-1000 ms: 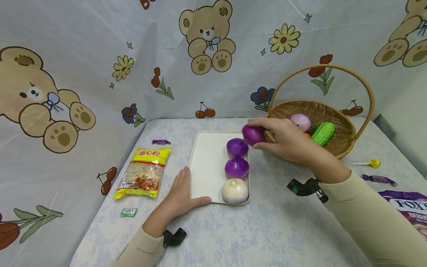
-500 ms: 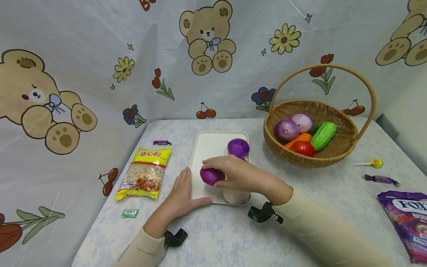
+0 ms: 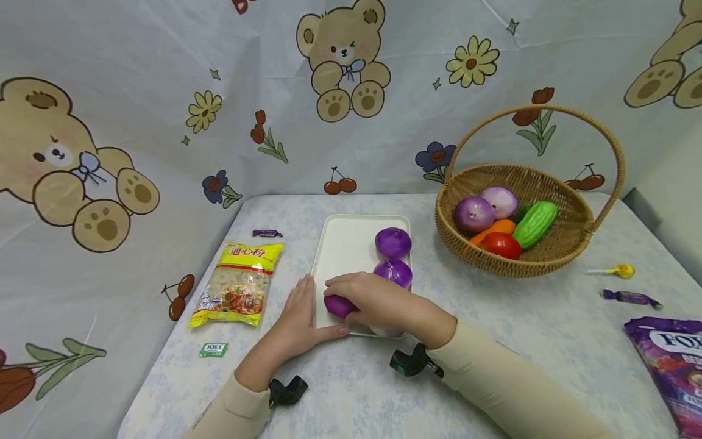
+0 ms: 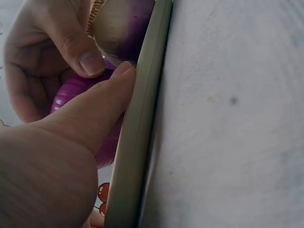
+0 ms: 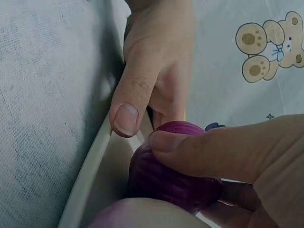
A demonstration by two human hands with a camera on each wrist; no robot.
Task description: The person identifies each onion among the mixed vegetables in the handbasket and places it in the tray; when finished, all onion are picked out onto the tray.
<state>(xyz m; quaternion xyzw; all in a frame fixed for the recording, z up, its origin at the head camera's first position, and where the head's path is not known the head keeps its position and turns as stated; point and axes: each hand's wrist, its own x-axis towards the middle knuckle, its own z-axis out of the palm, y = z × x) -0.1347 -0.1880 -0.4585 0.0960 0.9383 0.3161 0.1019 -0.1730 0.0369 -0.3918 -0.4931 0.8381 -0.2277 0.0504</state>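
My right hand [image 3: 378, 299] grips a purple onion [image 3: 337, 306] between thumb and fingers, low over the near left part of a white rectangular tray [image 3: 345, 244]. In the right wrist view the thumb lies along the onion [image 5: 166, 166]. My left hand [image 3: 298, 323] rests along the tray's left edge, fingers straight, thumb on the near rim. Two more purple onions [image 3: 393, 242] line the tray's right side. A round white-and-purple vegetable [image 5: 147, 213] sits at the near right corner, mostly hidden by my right hand in the head view.
A wicker basket [image 3: 515, 265] at back right holds two purple-white onions [image 3: 474, 214], a carrot, a tomato [image 3: 501, 245] and a green cucumber-like vegetable [image 3: 536, 224]. A yellow pasta bag [image 3: 236, 283] lies left. Right are a lollipop [image 3: 624, 270], a wrapped candy [image 3: 631, 298] and a purple bag [image 3: 669, 366].
My right hand has carried the purple onion from beside the basket to the tray's near left part, and lowered it over the last half second. My left hand has stayed put.
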